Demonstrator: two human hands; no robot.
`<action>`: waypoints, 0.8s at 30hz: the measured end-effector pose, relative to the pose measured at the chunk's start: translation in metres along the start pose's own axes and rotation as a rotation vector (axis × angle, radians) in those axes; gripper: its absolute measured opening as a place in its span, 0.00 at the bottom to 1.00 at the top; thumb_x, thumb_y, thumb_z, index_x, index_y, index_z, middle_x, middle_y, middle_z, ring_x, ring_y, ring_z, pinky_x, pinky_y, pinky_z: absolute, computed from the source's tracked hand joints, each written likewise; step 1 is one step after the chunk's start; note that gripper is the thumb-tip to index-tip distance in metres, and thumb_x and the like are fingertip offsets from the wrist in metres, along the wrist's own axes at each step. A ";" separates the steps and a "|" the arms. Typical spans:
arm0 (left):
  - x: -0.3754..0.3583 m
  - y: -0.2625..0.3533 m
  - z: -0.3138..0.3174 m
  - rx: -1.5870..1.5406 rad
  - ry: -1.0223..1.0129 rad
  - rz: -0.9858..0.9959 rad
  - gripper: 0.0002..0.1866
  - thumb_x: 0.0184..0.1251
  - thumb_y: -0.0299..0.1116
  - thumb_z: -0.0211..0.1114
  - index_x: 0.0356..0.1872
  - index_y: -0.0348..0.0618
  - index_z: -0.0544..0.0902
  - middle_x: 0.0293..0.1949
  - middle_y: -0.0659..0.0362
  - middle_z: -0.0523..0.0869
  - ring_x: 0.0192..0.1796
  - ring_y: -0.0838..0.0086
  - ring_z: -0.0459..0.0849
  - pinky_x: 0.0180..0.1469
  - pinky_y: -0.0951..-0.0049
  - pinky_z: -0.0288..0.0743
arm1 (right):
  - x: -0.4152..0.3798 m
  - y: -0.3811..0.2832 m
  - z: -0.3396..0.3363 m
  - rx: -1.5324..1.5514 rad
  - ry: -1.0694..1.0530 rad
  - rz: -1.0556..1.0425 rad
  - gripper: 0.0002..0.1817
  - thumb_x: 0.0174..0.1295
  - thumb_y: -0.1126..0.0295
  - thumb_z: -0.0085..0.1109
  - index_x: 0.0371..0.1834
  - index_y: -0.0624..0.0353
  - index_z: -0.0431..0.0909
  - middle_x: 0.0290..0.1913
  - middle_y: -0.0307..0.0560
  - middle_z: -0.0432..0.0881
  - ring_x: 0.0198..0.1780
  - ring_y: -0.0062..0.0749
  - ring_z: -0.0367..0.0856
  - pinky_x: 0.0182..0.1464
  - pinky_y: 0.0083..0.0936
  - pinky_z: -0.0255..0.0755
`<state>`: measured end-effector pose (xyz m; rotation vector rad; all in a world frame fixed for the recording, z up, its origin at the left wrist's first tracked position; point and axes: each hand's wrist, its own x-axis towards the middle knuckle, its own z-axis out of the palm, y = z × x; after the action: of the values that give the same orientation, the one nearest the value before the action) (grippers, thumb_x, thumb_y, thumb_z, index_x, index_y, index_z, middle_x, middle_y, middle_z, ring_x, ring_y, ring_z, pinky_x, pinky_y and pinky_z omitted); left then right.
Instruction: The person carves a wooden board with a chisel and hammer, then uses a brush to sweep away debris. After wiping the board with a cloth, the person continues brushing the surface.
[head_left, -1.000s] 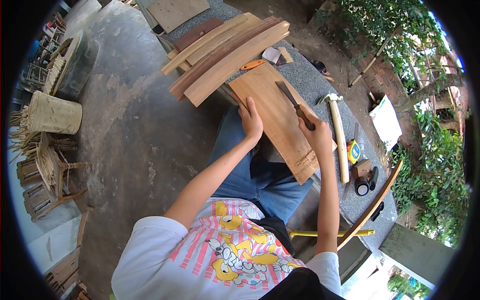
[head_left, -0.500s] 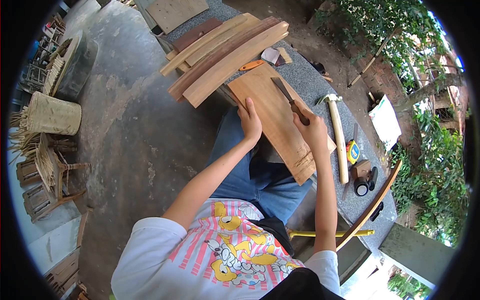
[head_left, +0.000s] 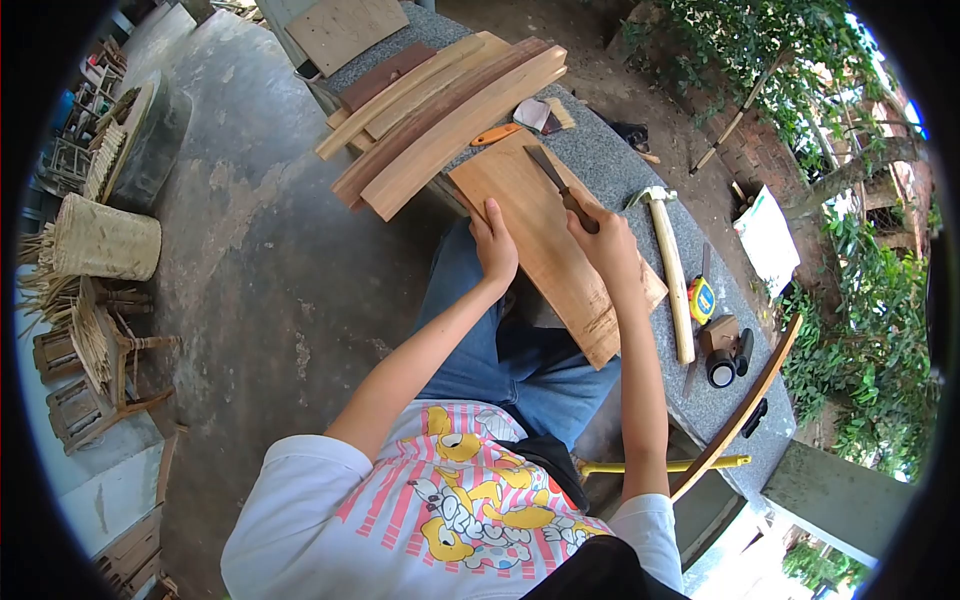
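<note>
At the centre of the view, one broad wooden board (head_left: 545, 235) is lying aslant over the person's lap and the edge of a speckled stone bench (head_left: 612, 165). One left hand (head_left: 496, 248): is grasping the board's 9 o'clock edge, thumb resting on the upper face, other fingers partly hidden. One right hand (head_left: 603, 240): is clenching the brown handle of a dark-bladed hand tool (head_left: 549, 170); the blade is pointing toward 11 o'clock over the board, contact being unclear. Around the board, on the bench: at 11 o'clock, a stack of curved wooden pieces (head_left: 460, 118) is overhanging the edge, and an orange-handled tool (head_left: 495, 134) is lying nearer the board; at 12 o'clock, a brush (head_left: 560, 114) is resting; at 3 o'clock, a wooden-handled hammer (head_left: 672, 275) is lying; between 3 and 4 o'clock, a yellow tape measure (head_left: 701, 299) is sitting just beside it; toward 5 o'clock, a curved strip (head_left: 745, 412) is slanting across the bench's edge.
</note>
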<state>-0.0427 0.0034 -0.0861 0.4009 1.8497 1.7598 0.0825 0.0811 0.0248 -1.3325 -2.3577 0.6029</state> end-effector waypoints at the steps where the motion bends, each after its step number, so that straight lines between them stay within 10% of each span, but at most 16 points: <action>1: 0.002 -0.001 0.001 -0.010 -0.009 0.012 0.42 0.78 0.61 0.38 0.79 0.50 0.33 0.66 0.31 0.65 0.66 0.47 0.70 0.67 0.58 0.66 | 0.004 -0.003 0.002 -0.011 -0.003 0.001 0.21 0.57 0.60 0.65 0.56 0.40 0.84 0.35 0.55 0.87 0.38 0.48 0.87 0.39 0.38 0.80; 5: 0.004 -0.005 0.003 -0.009 0.020 0.089 0.42 0.78 0.62 0.38 0.79 0.50 0.33 0.65 0.31 0.66 0.65 0.46 0.70 0.66 0.57 0.67 | -0.004 0.004 0.003 0.022 0.020 -0.049 0.21 0.57 0.60 0.66 0.56 0.42 0.84 0.33 0.56 0.86 0.36 0.48 0.87 0.39 0.38 0.79; 7: -0.002 0.010 0.002 -0.063 0.029 -0.010 0.42 0.79 0.59 0.40 0.77 0.33 0.46 0.73 0.38 0.61 0.73 0.55 0.64 0.72 0.63 0.58 | -0.016 0.005 -0.008 0.008 -0.007 -0.024 0.21 0.58 0.60 0.65 0.57 0.41 0.84 0.35 0.56 0.87 0.37 0.49 0.87 0.41 0.37 0.79; 24: -0.004 0.015 0.003 -0.041 0.031 0.000 0.42 0.80 0.58 0.40 0.78 0.36 0.40 0.75 0.38 0.55 0.75 0.54 0.61 0.73 0.64 0.56 | -0.013 -0.007 -0.001 -0.037 0.009 0.018 0.20 0.58 0.60 0.64 0.56 0.43 0.84 0.30 0.56 0.85 0.34 0.50 0.86 0.38 0.39 0.79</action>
<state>-0.0398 0.0045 -0.0709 0.3596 1.8320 1.8108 0.0849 0.0667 0.0280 -1.3709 -2.3630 0.5604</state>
